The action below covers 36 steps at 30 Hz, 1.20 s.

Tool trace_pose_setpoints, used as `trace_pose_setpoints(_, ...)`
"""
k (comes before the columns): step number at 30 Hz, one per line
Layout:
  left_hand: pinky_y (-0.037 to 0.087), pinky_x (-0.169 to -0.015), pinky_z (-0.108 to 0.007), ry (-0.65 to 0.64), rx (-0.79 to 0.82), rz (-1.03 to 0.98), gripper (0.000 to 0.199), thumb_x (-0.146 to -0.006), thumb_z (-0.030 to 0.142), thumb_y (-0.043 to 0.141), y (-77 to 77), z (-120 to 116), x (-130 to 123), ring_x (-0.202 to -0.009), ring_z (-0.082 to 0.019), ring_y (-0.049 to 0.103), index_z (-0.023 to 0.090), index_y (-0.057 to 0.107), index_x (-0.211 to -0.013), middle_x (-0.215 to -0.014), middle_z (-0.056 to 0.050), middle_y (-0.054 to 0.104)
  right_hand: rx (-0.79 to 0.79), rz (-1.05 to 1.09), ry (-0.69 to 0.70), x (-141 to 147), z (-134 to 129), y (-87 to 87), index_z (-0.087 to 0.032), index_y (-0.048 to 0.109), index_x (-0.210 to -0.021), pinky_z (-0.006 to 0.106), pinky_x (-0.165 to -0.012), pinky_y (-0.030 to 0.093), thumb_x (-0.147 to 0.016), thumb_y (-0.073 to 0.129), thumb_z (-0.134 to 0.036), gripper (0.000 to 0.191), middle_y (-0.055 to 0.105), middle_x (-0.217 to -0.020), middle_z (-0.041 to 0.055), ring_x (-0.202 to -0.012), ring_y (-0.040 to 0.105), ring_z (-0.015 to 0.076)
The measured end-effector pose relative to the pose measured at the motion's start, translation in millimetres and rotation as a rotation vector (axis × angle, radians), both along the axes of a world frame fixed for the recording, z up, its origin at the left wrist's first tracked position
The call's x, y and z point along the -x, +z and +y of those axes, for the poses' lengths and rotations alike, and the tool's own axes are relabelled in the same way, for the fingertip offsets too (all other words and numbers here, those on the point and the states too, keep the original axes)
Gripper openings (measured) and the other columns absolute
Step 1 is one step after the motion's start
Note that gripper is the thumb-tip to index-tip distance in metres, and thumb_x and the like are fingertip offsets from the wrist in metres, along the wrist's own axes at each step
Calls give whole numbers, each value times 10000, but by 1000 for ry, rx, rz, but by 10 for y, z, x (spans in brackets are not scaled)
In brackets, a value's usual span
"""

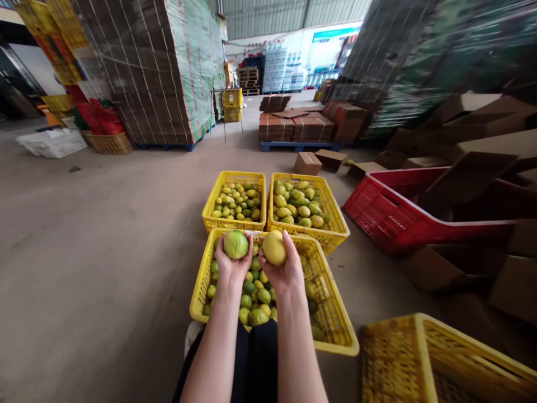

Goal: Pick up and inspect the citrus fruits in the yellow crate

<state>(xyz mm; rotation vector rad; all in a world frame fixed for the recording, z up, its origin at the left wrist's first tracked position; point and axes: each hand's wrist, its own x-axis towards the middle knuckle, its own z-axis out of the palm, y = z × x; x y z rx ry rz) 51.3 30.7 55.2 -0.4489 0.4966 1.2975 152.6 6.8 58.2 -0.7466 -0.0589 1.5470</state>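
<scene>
Open floor (104, 252) at left, red crate (375, 215) rightward

Head cam looks fwd & dn at both hands (231, 268) (286, 272), close.

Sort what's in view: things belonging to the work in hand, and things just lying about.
In the work:
green fruit, in the left hand
yellow fruit, in the right hand
fruit crate beneath the hands
likely the back left crate and back right crate

Apparently just lying about:
red crate
stacked cardboard
wicker basket

Green-streaked fruit (235, 244), yellow fruit (274, 248), red crate (376, 214)
</scene>
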Motion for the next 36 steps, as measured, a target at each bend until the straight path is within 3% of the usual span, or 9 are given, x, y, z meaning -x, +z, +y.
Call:
trace_pose_setpoints(6,554,-634,-326,-32,-97,-51,319,-826,327,411,-35,-11,7,-746,-201,631,88,572,-963,-812,-104,624,14,-11,-82,33,1,14,-181,558,-757,208,-346,428,-658,641,-306,180,610,-551,-11,-418,550,127)
trace_pose_setpoints(10,521,-577,-274,-35,-182,-94,325,-844,322,379,-88,-22,15,-731,-177,627,110,595,-963,-835,-102,644,21,25,-194,-7,6,-6,-175,566,-775,233,-408,474,-669,621,-347,210,630,-598,-3,-517,605,150)
trace_pose_setpoints(13,516,-623,-273,-27,-221,-52,280,-845,271,388,-79,-18,17,-786,-174,629,138,623,-920,-870,-92,658,12,35,-237,-34,3,-20,-166,574,-802,249,-445,490,-682,608,-368,237,643,-627,6,-584,633,169)
trace_pose_setpoints(18,520,-722,-309,-16,-275,24,286,-857,198,365,-5,-22,-7,-880,-182,627,183,650,-840,-860,-55,677,28,-18,-216,-48,13,-67,-159,587,-828,279,-516,523,-724,582,-336,205,669,-684,25,-625,645,172)
trace_pose_setpoints(22,528,-704,-307,-46,-285,85,258,-849,314,438,41,-60,-45,-854,-188,631,166,647,-819,-815,-62,669,-24,-17,-177,-17,34,-75,-161,584,-804,273,-581,538,-719,606,-307,171,664,-702,16,-628,638,152)
trace_pose_setpoints(24,531,-663,-286,-37,-280,128,271,-800,396,521,64,-84,-57,-811,-188,632,154,641,-812,-789,-62,657,-39,-18,-178,12,30,-46,-166,587,-808,250,-572,535,-701,633,-300,178,660,-701,0,-617,631,137)
trace_pose_setpoints(27,528,-617,-254,-9,-280,201,226,-747,365,600,96,-106,-58,-763,-175,634,158,635,-830,-786,-45,651,-49,-57,-167,47,3,14,-156,601,-797,228,-533,528,-654,683,-293,215,651,-673,-11,-561,611,120)
trace_pose_setpoints(31,530,-612,-256,-25,-294,197,226,-766,339,565,106,-97,-55,-747,-180,635,130,629,-825,-775,-60,647,-46,-76,-142,43,-29,54,-153,595,-766,239,-489,523,-636,679,-284,202,637,-615,-13,-470,580,113)
trace_pose_setpoints(36,529,-632,-264,-35,-277,207,259,-780,345,529,92,-83,-65,-753,-185,635,109,629,-814,-774,-81,649,-27,-57,-139,0,-35,41,-158,594,-771,241,-472,518,-690,616,-355,214,657,-625,16,-520,625,144)
